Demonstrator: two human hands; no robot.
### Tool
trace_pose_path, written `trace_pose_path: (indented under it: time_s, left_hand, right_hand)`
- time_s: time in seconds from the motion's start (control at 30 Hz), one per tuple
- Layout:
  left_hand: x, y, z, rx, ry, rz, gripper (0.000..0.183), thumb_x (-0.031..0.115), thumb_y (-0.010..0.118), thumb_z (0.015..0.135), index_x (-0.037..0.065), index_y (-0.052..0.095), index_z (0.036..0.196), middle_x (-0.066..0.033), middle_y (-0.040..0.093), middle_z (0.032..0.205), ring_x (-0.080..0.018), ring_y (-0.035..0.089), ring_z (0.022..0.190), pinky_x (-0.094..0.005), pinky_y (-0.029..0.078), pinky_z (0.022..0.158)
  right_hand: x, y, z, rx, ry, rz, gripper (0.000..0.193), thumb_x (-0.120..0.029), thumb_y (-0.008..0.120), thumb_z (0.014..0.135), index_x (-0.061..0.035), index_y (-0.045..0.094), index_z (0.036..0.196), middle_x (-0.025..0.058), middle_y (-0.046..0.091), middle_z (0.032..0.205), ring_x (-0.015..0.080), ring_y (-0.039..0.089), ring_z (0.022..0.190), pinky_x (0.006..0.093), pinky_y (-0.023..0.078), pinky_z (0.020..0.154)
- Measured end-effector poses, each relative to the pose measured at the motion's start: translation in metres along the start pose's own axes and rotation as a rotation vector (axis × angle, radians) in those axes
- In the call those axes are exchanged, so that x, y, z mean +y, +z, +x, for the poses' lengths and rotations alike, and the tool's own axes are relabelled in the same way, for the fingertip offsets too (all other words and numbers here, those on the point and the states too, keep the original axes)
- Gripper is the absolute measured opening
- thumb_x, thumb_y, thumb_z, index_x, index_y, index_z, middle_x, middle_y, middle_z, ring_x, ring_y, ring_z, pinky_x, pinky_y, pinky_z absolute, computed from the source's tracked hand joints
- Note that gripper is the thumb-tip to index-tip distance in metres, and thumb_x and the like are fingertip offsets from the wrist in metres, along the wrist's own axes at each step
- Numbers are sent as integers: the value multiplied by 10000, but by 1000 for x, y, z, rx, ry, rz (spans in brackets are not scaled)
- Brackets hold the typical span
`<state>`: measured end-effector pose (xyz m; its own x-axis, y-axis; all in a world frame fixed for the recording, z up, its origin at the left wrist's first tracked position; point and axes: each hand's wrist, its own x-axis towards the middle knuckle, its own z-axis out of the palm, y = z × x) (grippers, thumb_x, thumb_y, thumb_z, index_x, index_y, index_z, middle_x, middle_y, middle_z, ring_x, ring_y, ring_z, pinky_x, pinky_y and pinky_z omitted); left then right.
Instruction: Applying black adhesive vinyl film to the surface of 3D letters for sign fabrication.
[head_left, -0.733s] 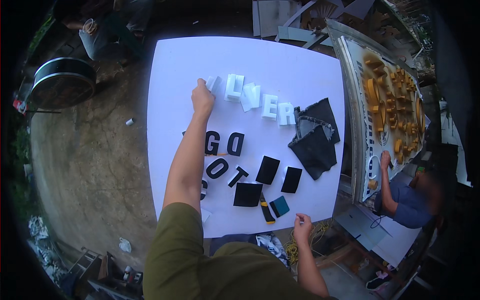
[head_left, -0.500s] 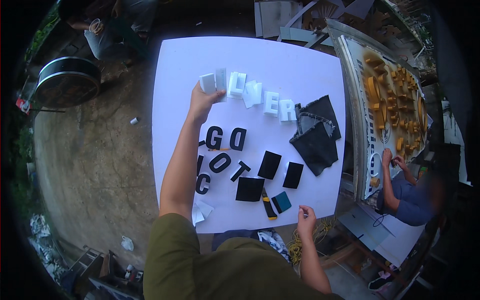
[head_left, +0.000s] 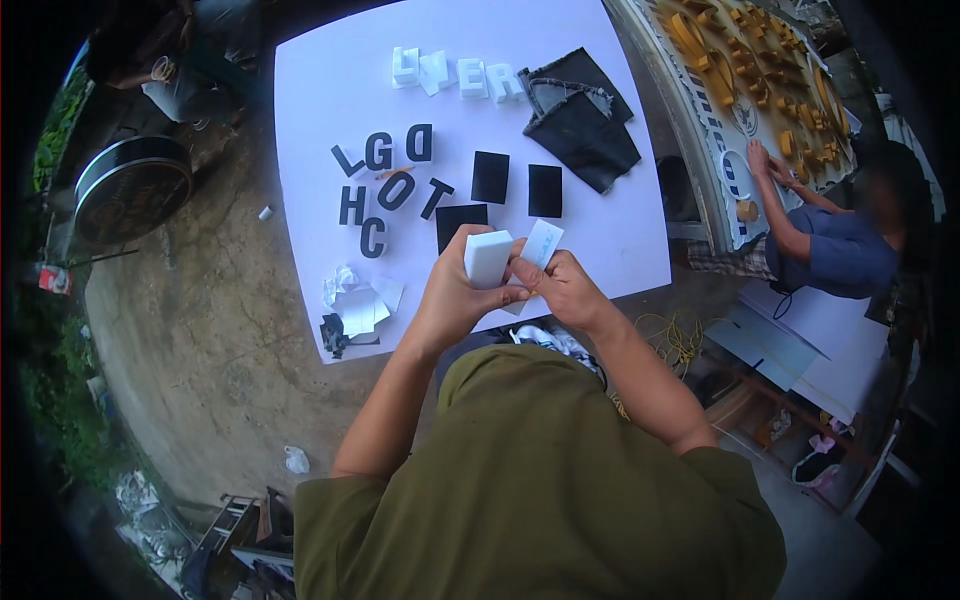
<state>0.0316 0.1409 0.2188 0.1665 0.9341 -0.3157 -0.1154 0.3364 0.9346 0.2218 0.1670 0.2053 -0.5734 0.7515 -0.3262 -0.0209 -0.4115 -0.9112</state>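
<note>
Over the near edge of the white table (head_left: 600,250), my left hand (head_left: 448,290) is closed around a thick white rectangular block (head_left: 488,258). Right beside it, my right hand (head_left: 575,292) pinches a thin white strip (head_left: 541,243) that stands tilted, with faint marks on its face. The fingers of both hands meet between the two pieces. Just beyond them lie black rectangular pads (head_left: 491,178), one partly covered by the block. Black-faced letters (head_left: 398,190) are spread left of the pads. White letters (head_left: 472,78) stand in a row at the far side.
A folded dark cloth (head_left: 585,125) lies at the far right of the table. Paper scraps (head_left: 360,310) sit at the near left corner. On the right, a co-worker (head_left: 840,230) handles a board with orange-brown letters (head_left: 790,100). A round drum-like sign (head_left: 133,190) stands on the left.
My left hand has come back from the far row with the white block and strip. My right hand has moved in and taken hold of the strip. The view has shifted.
</note>
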Motion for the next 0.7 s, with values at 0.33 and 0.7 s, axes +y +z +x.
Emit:
trace_pose_path:
  time_s: [0.33,0.7]
  left_hand:
    - [-31,116,-78,-128,-73,97,641,89,913,716,61,502,1207,-27,646,904,-98,630,853,-273,540,734]
    - [-55,176,-121,-148,123,394,610,117,886,762,46,510,1237,-47,656,1026,-105,621,967,-299,545,801]
  right_hand:
    - [-7,-70,-169,471,-211,-60,492,-410,449,1072,-7,704,1193,71,708,979,117,605,938,280,503,807]
    - [41,-33,-251,401,-170,-258,175,-148,693,953,27,689,966,-11,636,709,38,559,652,220,456,590]
